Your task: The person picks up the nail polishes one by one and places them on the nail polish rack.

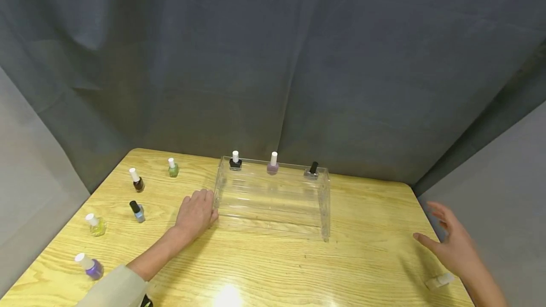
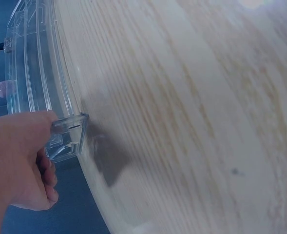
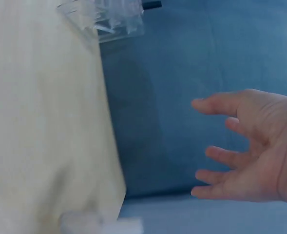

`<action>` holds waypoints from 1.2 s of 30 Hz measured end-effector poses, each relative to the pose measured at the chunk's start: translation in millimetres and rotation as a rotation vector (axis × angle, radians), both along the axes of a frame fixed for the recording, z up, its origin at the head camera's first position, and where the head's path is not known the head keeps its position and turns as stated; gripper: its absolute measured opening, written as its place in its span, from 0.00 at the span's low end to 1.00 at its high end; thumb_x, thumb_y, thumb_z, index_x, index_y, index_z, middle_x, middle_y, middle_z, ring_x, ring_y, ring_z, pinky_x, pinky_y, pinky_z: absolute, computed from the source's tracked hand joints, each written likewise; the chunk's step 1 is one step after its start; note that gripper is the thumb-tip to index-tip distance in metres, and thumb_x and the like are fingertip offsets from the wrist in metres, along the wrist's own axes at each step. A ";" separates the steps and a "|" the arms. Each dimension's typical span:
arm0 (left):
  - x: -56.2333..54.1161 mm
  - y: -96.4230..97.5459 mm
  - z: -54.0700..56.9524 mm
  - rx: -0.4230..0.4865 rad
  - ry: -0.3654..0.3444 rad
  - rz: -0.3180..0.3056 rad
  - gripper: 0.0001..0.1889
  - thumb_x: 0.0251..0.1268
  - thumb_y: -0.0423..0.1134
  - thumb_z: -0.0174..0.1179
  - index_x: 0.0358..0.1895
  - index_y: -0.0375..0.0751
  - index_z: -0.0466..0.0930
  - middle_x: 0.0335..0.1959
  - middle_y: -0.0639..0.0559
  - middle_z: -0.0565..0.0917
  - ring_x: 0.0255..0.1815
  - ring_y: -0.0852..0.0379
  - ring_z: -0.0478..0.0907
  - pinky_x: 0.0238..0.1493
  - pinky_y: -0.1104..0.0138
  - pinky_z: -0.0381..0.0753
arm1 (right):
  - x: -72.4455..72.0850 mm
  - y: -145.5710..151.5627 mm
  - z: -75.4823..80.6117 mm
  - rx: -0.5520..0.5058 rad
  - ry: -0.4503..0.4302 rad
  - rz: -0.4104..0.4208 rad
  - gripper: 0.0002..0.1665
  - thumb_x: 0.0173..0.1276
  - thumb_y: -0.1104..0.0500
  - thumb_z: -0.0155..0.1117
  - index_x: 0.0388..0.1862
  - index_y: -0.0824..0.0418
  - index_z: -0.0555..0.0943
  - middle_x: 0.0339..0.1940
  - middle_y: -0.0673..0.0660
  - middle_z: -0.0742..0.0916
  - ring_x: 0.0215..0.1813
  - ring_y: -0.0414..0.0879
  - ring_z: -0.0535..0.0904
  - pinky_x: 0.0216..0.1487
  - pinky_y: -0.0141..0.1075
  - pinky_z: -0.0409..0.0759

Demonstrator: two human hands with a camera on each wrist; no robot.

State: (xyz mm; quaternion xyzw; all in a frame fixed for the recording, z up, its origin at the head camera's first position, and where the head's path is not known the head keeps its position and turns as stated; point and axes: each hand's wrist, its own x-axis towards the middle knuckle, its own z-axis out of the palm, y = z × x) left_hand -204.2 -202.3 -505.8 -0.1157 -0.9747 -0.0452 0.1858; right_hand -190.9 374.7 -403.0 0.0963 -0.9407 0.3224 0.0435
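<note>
My left hand (image 1: pixel 196 214) grips the left side panel of a clear plastic tiered rack (image 1: pixel 325 207); in the left wrist view its thumb lies along the panel edge and the fingers curl behind. Along the rack's top tier stand three nail polish bottles: a black one with a white cap (image 1: pixel 235 163), a mauve one (image 1: pixel 272 167) and a clear-looking one with a black cap (image 1: pixel 313 171). Over the table's right edge, my right hand (image 1: pixel 456 248) is held in the air, fingers spread and holding nothing. Just below it lies a pale bottle with a white cap (image 1: pixel 439 281).
On the table's left side are several more polish bottles: green (image 1: pixel 173 170), dark brown (image 1: pixel 138 184), light blue with a black cap (image 1: pixel 138 212), yellow (image 1: pixel 97 227) and purple (image 1: pixel 94 270). A dark curtain (image 1: pixel 273 60) hangs behind the wooden table (image 1: pixel 362 259).
</note>
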 end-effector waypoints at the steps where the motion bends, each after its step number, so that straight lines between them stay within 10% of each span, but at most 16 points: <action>1: 0.2 0.2 0.3 0.001 0.004 0.000 0.18 0.60 0.40 0.67 0.30 0.42 0.62 0.24 0.55 0.58 0.25 0.55 0.57 0.25 0.65 0.59 | 3.5 4.8 -3.5 -0.001 -0.009 -0.022 0.51 0.68 0.61 0.69 0.77 0.72 0.48 0.68 0.84 0.59 0.64 0.82 0.57 0.55 0.72 0.60; 17: -0.6 0.3 -0.1 -0.028 -0.006 0.006 0.19 0.62 0.41 0.67 0.31 0.42 0.62 0.24 0.53 0.59 0.25 0.55 0.57 0.25 0.65 0.59 | 30.5 46.1 -86.1 -0.109 -0.238 -0.376 0.45 0.63 0.64 0.69 0.68 0.80 0.54 0.65 0.82 0.60 0.64 0.77 0.59 0.58 0.62 0.69; 23: 0.5 0.5 1.5 -0.026 0.007 0.004 0.19 0.61 0.41 0.67 0.30 0.42 0.62 0.24 0.54 0.59 0.25 0.56 0.56 0.25 0.65 0.58 | 34.1 49.0 -105.6 -0.106 -0.211 -0.388 0.40 0.60 0.66 0.70 0.64 0.79 0.60 0.58 0.77 0.69 0.45 0.47 0.77 0.35 0.28 0.75; 27: 2.5 1.3 4.2 -0.024 0.019 0.000 0.20 0.60 0.41 0.68 0.30 0.42 0.62 0.24 0.55 0.57 0.25 0.57 0.53 0.25 0.66 0.57 | 37.0 50.2 -115.4 -0.138 -0.138 -0.347 0.35 0.60 0.70 0.69 0.60 0.79 0.62 0.55 0.77 0.72 0.34 0.22 0.67 0.32 0.20 0.70; 36: 2.5 1.7 4.2 -0.023 0.018 0.004 0.20 0.60 0.41 0.68 0.29 0.42 0.61 0.24 0.56 0.57 0.25 0.57 0.54 0.25 0.66 0.57 | 41.7 39.5 -118.1 -0.316 -0.195 -0.552 0.28 0.58 0.73 0.66 0.53 0.71 0.64 0.51 0.64 0.69 0.31 0.23 0.67 0.31 0.23 0.73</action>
